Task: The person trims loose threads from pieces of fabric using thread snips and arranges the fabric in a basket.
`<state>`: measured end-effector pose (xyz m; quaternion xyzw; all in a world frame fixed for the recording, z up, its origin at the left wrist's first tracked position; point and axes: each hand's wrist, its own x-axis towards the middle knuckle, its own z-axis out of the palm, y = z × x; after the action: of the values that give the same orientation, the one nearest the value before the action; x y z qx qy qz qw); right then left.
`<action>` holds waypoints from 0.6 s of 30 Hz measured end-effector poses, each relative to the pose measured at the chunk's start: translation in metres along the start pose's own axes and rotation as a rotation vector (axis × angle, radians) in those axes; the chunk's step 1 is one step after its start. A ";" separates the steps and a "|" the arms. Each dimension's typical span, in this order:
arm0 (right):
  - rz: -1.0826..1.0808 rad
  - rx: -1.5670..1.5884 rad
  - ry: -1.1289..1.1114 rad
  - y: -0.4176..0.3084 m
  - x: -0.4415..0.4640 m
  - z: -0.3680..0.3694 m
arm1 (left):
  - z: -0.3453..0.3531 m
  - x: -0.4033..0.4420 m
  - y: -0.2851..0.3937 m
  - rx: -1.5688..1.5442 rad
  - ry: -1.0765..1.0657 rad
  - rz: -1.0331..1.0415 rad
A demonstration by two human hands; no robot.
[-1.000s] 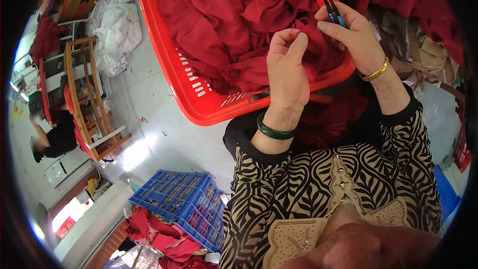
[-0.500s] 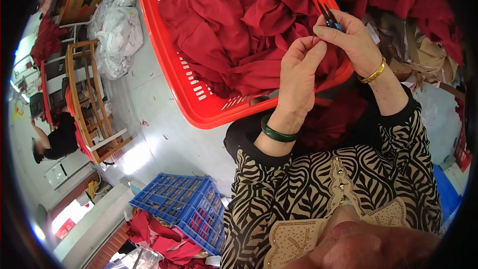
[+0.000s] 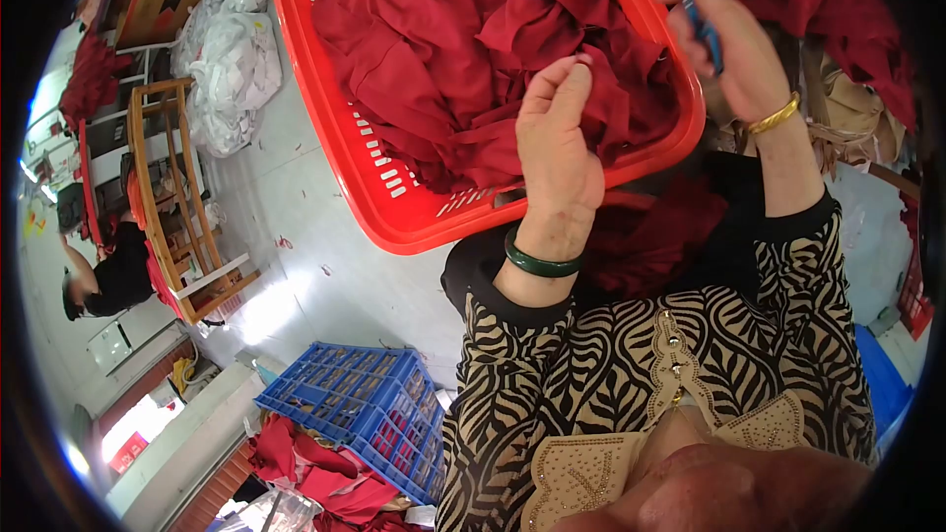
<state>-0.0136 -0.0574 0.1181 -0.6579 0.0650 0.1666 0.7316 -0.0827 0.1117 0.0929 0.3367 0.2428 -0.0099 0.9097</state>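
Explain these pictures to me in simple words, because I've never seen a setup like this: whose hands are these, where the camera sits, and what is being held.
There is no machine here, just a person working with two bare hands. The one camera is worn on the head and looks forward and down, so the arms rise from the bottom of the view. The left hand, with a green bangle, pinches thumb and finger together above red cloth; anything between them is too small to make out. The right hand, with a gold bracelet, holds a small blue tool. The cloth lies heaped in a red basket. A blue crate stands nearby.
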 end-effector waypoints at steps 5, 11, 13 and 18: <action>-0.028 -0.358 -0.309 0.005 -0.015 0.024 | -0.001 0.001 0.014 0.004 0.005 0.056; -0.181 -0.476 -0.349 0.017 -0.016 0.026 | 0.002 -0.001 0.011 0.102 -0.059 0.084; -0.159 -0.522 -0.332 0.015 -0.017 0.026 | 0.005 -0.001 0.011 0.132 -0.057 0.103; -0.184 -0.542 -0.346 0.017 -0.015 0.025 | 0.003 -0.001 0.009 0.227 -0.113 0.067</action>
<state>-0.0367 -0.0341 0.1099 -0.7937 -0.1664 0.2202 0.5421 -0.0808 0.1167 0.1002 0.4445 0.1771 -0.0257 0.8777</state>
